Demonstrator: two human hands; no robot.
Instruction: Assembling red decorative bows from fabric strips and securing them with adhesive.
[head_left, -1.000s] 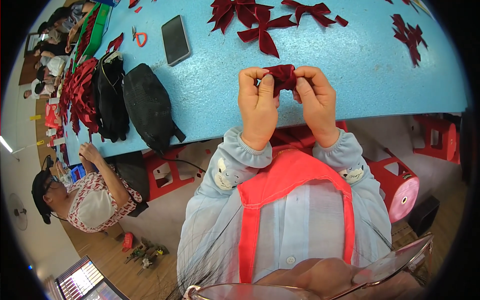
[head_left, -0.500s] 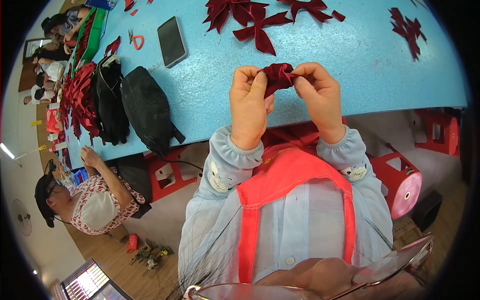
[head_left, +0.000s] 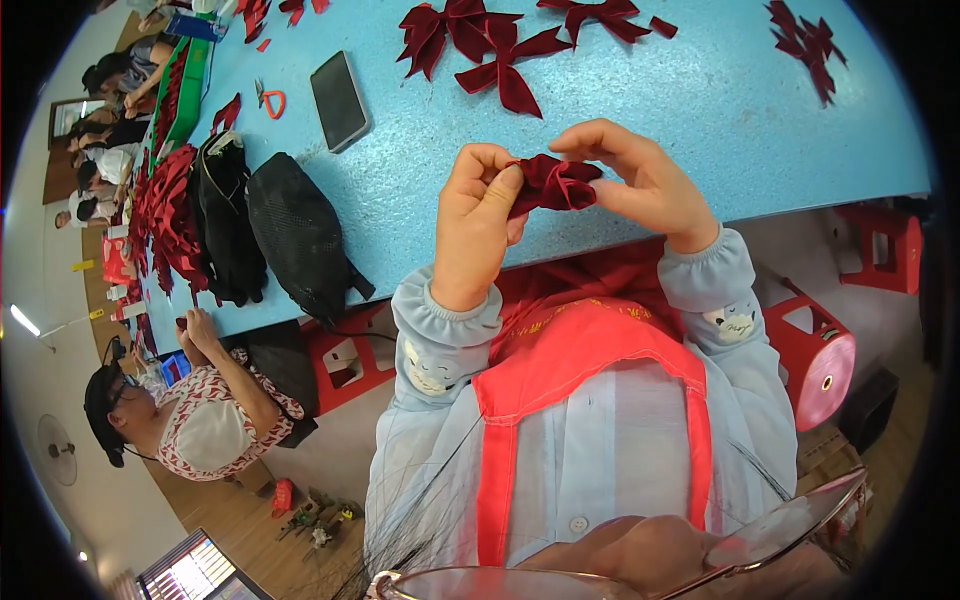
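A dark red velvet bow, folded and loosely looped, is held up just over the front edge of the blue table. My left hand pinches its left end between thumb and fingers. On the other side, my right hand has its thumb against the right end, while its fingers are lifted off and spread apart above the fabric. Beyond my hands lie finished-looking velvet bows with pointed tails, and another bow cluster sits at the far right.
A phone, small orange-handled snips and black pouches lie to the left on the table. Beside them are a heap of red ribbon and a green crate. A co-worker sits at the left; red stools stand at right.
My right fingers have loosened from the bow's right end and spread, leaving the thumb against it. The bow looks fuller and has shifted slightly nearer; my left hand keeps its pinch.
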